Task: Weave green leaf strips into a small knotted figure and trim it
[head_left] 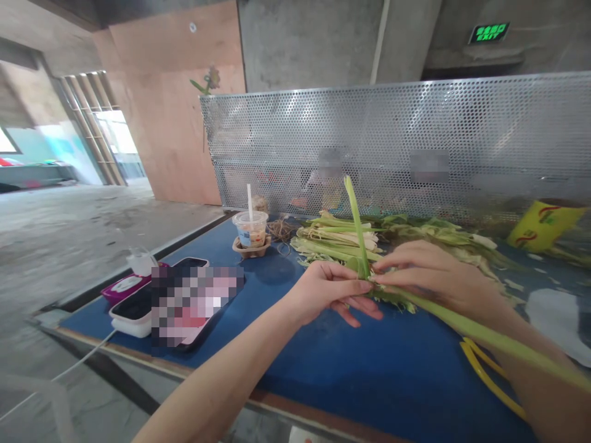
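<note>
My left hand (339, 289) pinches a green leaf strip (355, 221) between thumb and forefinger, its other fingers loosely apart. One end of the strip stands upright above the fingers. From the same spot a long pale green length (462, 323) runs to the lower right, across my right forearm. My right hand (431, 274), slightly blurred, has its fingertips closed on the strip beside the left thumb. Just behind the hands lies a bundle of pale green, husk-like leaves (332, 237). A yellow looped thing (489, 375), perhaps a scissors handle, is partly hidden by my right forearm.
On the blue table (323, 381) stand a drink cup with a straw (249, 231), and phones (138, 307) with a cable at left. Brown twine (280, 229) lies near the cup. A yellow tube-shaped packet (545, 224) is at right. A perforated metal panel (392, 135) borders the back.
</note>
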A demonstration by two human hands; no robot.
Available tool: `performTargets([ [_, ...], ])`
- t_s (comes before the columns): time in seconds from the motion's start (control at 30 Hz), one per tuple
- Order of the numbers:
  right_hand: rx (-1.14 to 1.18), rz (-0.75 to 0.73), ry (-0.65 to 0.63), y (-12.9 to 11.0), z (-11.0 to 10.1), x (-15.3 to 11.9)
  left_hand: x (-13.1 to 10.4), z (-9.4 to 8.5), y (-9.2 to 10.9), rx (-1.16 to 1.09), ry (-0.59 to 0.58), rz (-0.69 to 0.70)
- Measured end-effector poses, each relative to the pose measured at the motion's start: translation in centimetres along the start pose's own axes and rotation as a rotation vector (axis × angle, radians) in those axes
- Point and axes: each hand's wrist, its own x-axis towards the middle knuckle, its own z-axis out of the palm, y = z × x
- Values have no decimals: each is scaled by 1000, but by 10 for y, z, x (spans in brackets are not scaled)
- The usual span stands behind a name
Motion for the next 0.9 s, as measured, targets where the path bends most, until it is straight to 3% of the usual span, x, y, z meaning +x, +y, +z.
performTargets([
  [0.27,-311,-92,-79,-20,6,15,-1,6,-1,176,74,63],
  [0.5,-606,-122,106,-22,14,13,0,3,-2,171,110,122],
  [0.6,-557,-46,120,-23,16,13,0,2,-3,165,93,133],
  [0.73,-363,104,12,-20,18,10,0,2,-2,145,47,174],
  [0.9,-239,139,-41,-16,22,5,1,4,-2,169,70,168],
])
